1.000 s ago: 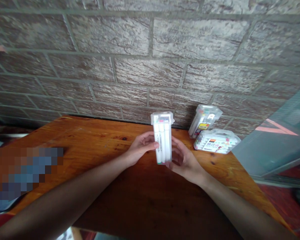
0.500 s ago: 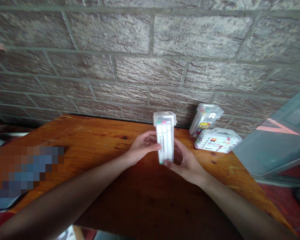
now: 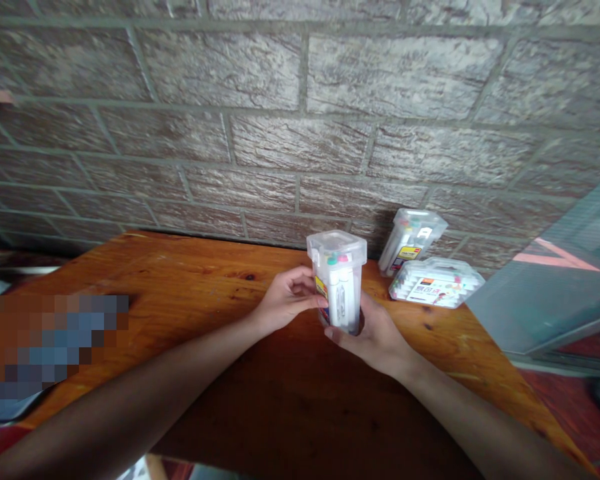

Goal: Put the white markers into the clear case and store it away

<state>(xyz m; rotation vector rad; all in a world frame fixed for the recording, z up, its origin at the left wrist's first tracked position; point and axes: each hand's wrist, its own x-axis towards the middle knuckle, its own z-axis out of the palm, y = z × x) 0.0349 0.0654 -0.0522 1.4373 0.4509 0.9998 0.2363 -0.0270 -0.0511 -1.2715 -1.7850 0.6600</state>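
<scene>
A clear plastic marker case (image 3: 344, 287) with a lidded top is held upright between both hands, in the middle of the head view. White markers with green and pink ends show through its wall, and a yellow label faces left. My left hand (image 3: 293, 300) grips the left side, its thumb across the label. Around the lower right side and bottom edge wraps my right hand (image 3: 377, 333), thumb at the front. The fingers behind the case are partly hidden. Whether its base touches the table I cannot tell.
Against the brick wall (image 3: 260, 147) leans a second marker case (image 3: 409, 243). In front of it lies a flat clear marker box (image 3: 437, 283) with a handle. The wooden table (image 3: 190, 280) bears a blurred-out object (image 3: 55, 353) at left; a glass panel (image 3: 555, 287) stands right.
The marker case has turned in my hands, bringing the yellow label into view on its left, and its lid tilts more toward me. Both hands keep hold, nearly in place.
</scene>
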